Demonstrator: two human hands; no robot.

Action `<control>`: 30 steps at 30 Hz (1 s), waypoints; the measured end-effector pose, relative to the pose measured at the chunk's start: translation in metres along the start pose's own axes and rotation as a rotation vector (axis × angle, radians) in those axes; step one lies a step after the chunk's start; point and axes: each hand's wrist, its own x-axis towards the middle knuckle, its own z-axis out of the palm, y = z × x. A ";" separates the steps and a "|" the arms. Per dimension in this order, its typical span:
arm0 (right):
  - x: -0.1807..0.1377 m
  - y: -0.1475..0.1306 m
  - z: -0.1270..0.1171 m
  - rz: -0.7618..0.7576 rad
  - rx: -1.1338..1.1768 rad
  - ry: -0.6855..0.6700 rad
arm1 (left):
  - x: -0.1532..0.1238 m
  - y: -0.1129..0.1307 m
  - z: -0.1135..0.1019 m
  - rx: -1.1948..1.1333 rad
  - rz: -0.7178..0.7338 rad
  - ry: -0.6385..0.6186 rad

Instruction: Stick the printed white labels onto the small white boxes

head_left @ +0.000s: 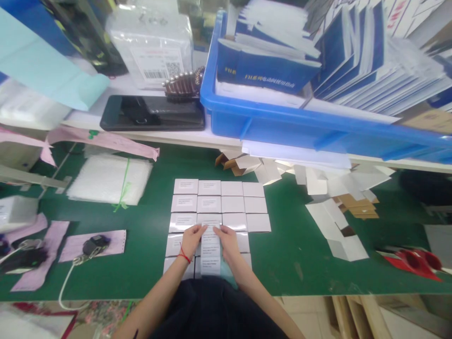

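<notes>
A strip of printed labels [211, 254] on pale blue backing runs from my fingers back toward my body. My left hand [191, 239], with a red string at the wrist, pinches the strip's left side near its far end. Opposite it, my right hand [228, 240] pinches the right side. Both hands are over the grid of small white boxes [233, 205], at the third row, second column. Several boxes on the left carry a label [184, 204]; the visible ones on the right are plain. My hands and the strip cover parts of the nearer boxes.
Folded white cartons [335, 226] and red-handled scissors [413, 261] lie to the right. On the left are a tied stack of clear bags [109, 179] and a black corded device [95, 245]. A shelf behind bears a phone [151, 113] and a blue bin [268, 125] of booklets.
</notes>
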 end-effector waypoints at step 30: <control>0.034 0.014 -0.002 -0.273 -0.834 0.285 | 0.004 -0.023 -0.003 0.857 0.943 -0.061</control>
